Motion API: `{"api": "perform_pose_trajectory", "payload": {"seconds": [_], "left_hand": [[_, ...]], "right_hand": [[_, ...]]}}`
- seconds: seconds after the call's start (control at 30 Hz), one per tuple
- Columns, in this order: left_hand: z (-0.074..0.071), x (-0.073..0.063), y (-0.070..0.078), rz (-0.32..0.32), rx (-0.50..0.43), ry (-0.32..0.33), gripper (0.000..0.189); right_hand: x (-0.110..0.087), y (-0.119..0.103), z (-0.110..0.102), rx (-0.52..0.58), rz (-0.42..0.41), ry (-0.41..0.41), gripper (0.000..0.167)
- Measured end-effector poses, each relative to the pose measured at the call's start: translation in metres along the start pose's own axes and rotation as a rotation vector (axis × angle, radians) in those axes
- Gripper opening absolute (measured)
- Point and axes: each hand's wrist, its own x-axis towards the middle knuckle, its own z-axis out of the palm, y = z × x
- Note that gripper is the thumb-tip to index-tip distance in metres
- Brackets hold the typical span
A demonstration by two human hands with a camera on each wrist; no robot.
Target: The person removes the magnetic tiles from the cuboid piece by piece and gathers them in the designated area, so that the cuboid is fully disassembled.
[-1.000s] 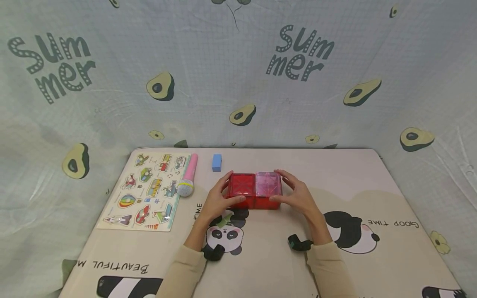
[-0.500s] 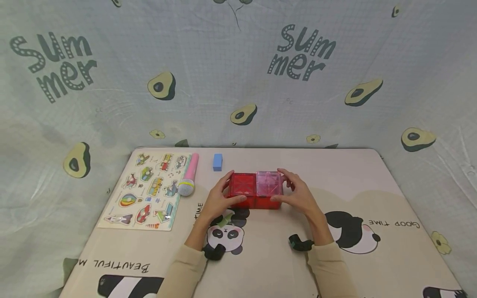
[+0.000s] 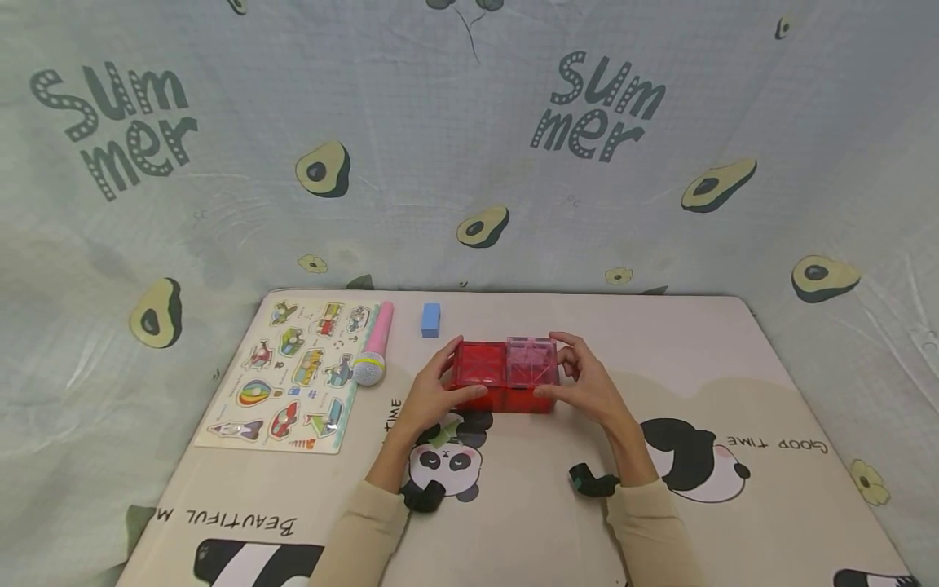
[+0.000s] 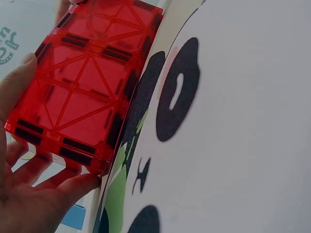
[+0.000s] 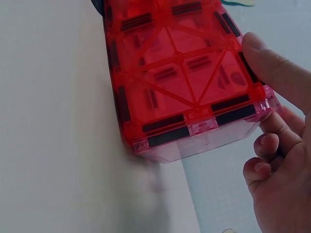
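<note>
Two see-through magnetic tile cubes stand side by side on the table, forming one block. The left magnetic tile cube (image 3: 480, 364) is red on top; the right magnetic tile cube (image 3: 531, 362) has a pink top and a red front. My left hand (image 3: 434, 394) grips the block's left end, thumb on the front and fingers round the side, as the left wrist view also shows. At the other end my right hand (image 3: 591, 389) holds the pink-topped cube between the thumb in front and the index finger behind. In the right wrist view its other fingers curl beside the pink side tile (image 5: 201, 141).
A blue block (image 3: 430, 320) stands behind the cubes. To the left, a pink toy microphone (image 3: 376, 342) lies against a picture puzzle board (image 3: 275, 383). The table (image 3: 528, 505) bears panda prints, and a printed cloth (image 3: 411, 106) hangs behind it.
The index finger of my right hand has shifted slightly at the back corner, and its other fingers are more curled. The cubes stay put; the head view has drifted slightly.
</note>
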Motion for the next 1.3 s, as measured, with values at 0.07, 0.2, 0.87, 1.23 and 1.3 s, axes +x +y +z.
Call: {"api": "perform_pose_trajectory", "payload": {"seconds": [0.07,0.2,0.87,1.23,1.3], "left_hand": [[0.0,0.0,0.0,0.001,-0.001,0.0,0.09],[0.0,0.0,0.0,-0.004,-0.006,-0.002,0.09],[0.002,0.0,-0.003,-0.005,-0.022,0.0,0.09],[0.003,-0.001,-0.004,0.01,-0.021,0.011,0.09],[0.002,-0.001,-0.004,0.009,-0.027,0.01,0.09]], "right_hand": [[0.0,0.0,0.0,0.008,0.001,-0.005,0.09],[-0.001,-0.001,0.0,0.015,-0.007,-0.01,0.088],[-0.005,-0.041,-0.008,0.076,-0.125,-0.002,0.06],[0.019,-0.004,-0.018,0.137,-0.052,0.098,0.066],[0.023,-0.002,-0.022,0.147,-0.029,0.122,0.065]]}}
